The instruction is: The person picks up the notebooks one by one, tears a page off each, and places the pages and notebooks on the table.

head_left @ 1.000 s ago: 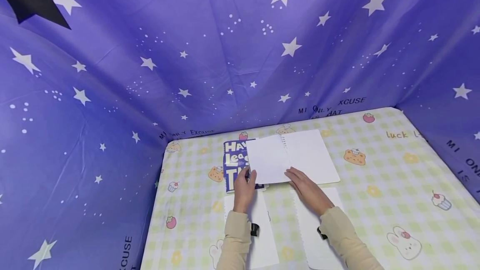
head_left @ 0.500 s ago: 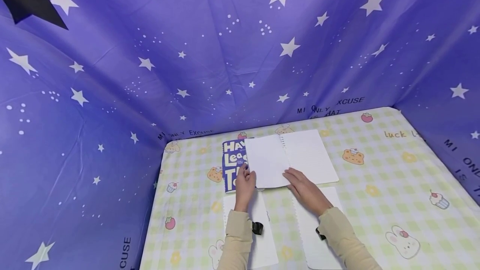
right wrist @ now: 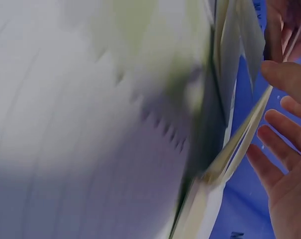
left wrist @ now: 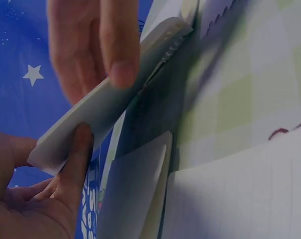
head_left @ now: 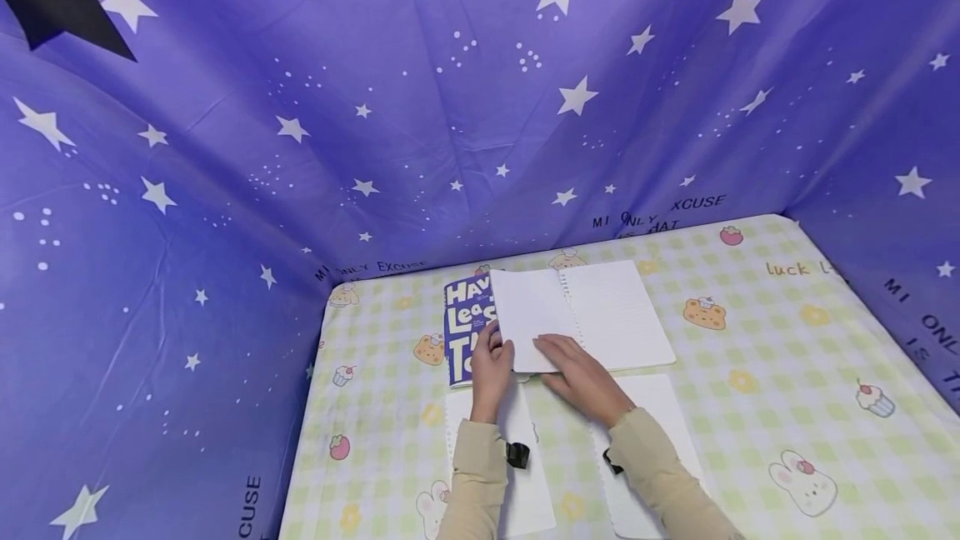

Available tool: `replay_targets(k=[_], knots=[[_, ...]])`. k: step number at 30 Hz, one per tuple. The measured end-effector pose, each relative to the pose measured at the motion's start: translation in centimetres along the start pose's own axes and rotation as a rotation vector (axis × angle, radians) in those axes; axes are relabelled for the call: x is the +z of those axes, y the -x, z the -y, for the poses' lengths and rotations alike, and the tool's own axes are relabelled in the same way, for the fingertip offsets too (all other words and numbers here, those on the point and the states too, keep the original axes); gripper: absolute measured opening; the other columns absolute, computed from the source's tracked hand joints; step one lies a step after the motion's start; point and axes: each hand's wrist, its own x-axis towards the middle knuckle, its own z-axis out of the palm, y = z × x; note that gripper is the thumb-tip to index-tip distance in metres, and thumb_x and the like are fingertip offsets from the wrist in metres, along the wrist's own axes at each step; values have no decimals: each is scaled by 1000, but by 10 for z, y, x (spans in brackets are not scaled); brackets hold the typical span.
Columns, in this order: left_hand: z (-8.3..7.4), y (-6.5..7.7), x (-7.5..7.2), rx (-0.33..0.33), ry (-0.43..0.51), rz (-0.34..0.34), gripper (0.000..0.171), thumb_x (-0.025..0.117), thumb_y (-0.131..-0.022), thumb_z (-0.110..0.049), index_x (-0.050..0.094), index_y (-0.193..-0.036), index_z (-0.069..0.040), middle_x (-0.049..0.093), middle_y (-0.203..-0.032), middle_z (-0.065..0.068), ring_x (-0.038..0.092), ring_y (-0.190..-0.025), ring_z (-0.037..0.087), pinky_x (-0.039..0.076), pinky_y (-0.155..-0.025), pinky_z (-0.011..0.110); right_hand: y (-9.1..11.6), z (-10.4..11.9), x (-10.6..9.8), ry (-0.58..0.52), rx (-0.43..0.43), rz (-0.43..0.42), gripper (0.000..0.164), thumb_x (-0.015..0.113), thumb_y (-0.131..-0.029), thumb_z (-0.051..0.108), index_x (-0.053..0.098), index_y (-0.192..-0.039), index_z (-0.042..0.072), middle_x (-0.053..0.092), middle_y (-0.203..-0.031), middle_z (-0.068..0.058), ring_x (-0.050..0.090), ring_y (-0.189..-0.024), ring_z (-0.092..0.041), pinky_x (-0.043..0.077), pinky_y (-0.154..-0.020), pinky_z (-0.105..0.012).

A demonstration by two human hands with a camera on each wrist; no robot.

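An opened spiral notebook (head_left: 615, 315) with white pages lies at the table's back, its left leaves (left wrist: 90, 119) raised and tilted. My left hand (head_left: 492, 365) pinches the outer left edge of these leaves between thumb and fingers, as the left wrist view shows. My right hand (head_left: 581, 377) is over the lower edge of the same leaves. Its fingers (right wrist: 284, 129) are loosely spread on one side, with the thumb near the leaf edge. Under the raised leaves, to the left, is a blue notebook (head_left: 461, 332) with large white letters, partly hidden.
Two more notebooks with white pages lie nearer the person: the left page (head_left: 528, 473) under the left forearm, the right page (head_left: 637, 482) under the right. A checked tablecloth (head_left: 750, 440) covers the table. Blue star-printed curtains (head_left: 450, 107) hang behind and beside it.
My right hand has slid left from near the notebook's spiral to the middle of the left leaves. The left hand stays at the outer edge, while the leaves shift slightly.
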Motion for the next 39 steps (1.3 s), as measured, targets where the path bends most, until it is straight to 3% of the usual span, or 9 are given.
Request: replay_targets(k=[9, 15, 21, 24, 27, 31, 36, 39], knots=[[-5, -2, 2, 40, 9, -21, 38, 56, -89, -18, 55, -125, -7, 65, -90, 1, 61, -74, 9, 51, -73, 25, -14, 16, 6, 28, -48, -74, 57, 66, -84, 20, 44, -136, 7, 48, -132, -6, 43, -122, -19, 38, -101, -36], [-17, 2, 4, 20, 63, 9, 37, 56, -92, -20, 54, -125, -2, 67, -99, 10, 64, -88, 16, 52, -77, 26, -17, 21, 2, 43, -64, -136, 54, 66, -81, 10, 48, -133, 8, 51, -127, -2, 45, -119, -16, 41, -98, -33], [-45, 13, 5, 75, 50, 9, 35, 54, -92, -11, 53, -121, 8, 66, -101, 19, 63, -90, 25, 53, -78, 34, -16, 23, -5, 22, -34, -148, 51, 63, -83, 9, 49, -132, 8, 51, -127, -1, 45, -118, -16, 41, -97, -34], [-41, 11, 10, 94, 29, 9, 34, 53, -93, -16, 55, -121, 5, 66, -100, 14, 63, -90, 19, 52, -78, 30, -15, 24, -8, 29, -18, -154, 50, 62, -84, 9, 49, -133, 8, 50, -127, -1, 45, -117, -16, 42, -96, -34], [-32, 8, 17, 97, 24, 48, 38, 48, -96, -27, 55, -123, -1, 65, -95, 7, 62, -80, 16, 53, -70, 27, -13, 24, -12, 23, -7, -177, 52, 60, -82, 6, 48, -133, 9, 50, -127, -2, 46, -116, -18, 43, -94, -35], [-28, 7, 25, 99, 86, 110, 43, 41, -98, -35, 54, -125, -5, 64, -93, 8, 62, -78, 18, 55, -69, 35, -11, 23, -18, -9, 24, -205, 56, 57, -82, 2, 45, -137, 11, 49, -128, -2, 46, -117, -18, 42, -96, -34], [-40, 14, 32, 141, 173, 192, 37, 36, -100, -19, 51, -126, 4, 63, -106, 17, 62, -94, 31, 52, -80, 43, -9, 22, -26, -17, 59, -231, 58, 53, -84, -3, 41, -139, 12, 48, -130, -3, 46, -118, -18, 40, -97, -33], [-38, 15, 38, 171, 173, 231, 34, 35, -100, -13, 50, -127, 2, 60, -113, 19, 60, -99, 35, 51, -83, 43, -8, 20, -31, -16, 75, -255, 59, 51, -84, -5, 39, -139, 11, 49, -127, -6, 48, -115, -20, 43, -93, -34]])
